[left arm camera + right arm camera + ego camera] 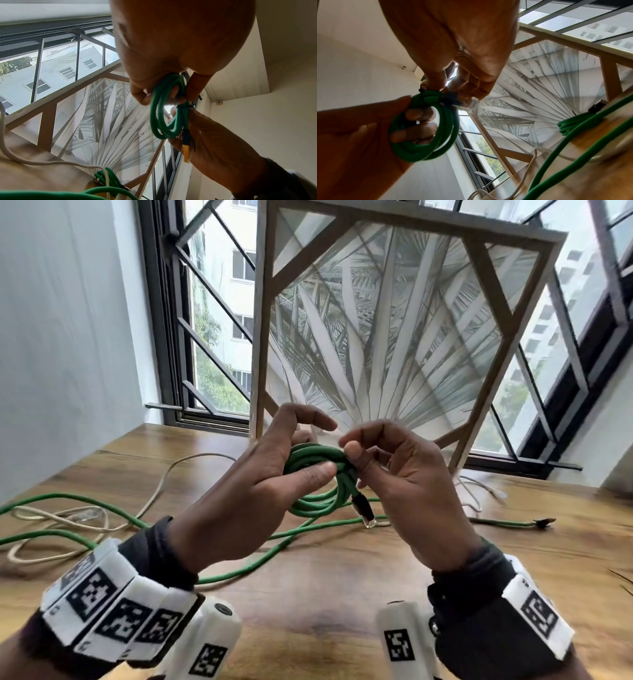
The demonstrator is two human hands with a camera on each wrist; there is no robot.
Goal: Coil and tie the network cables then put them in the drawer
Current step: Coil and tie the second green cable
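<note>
A small coil of green network cable hangs in the air above the wooden table. My left hand grips the coil, thumb across its front and fingers through the loop. My right hand pinches the coil's right side, where a thin dark tie wraps the strands. The coil's clear plug dangles below my right thumb. More green cable and a cream cable lie loose on the table. No drawer is in view.
A framed palm-leaf panel leans against the window at the table's back edge. Another green cable end with a dark plug lies at the right. A small green bundle rests near the panel's foot. White wall stands at the left.
</note>
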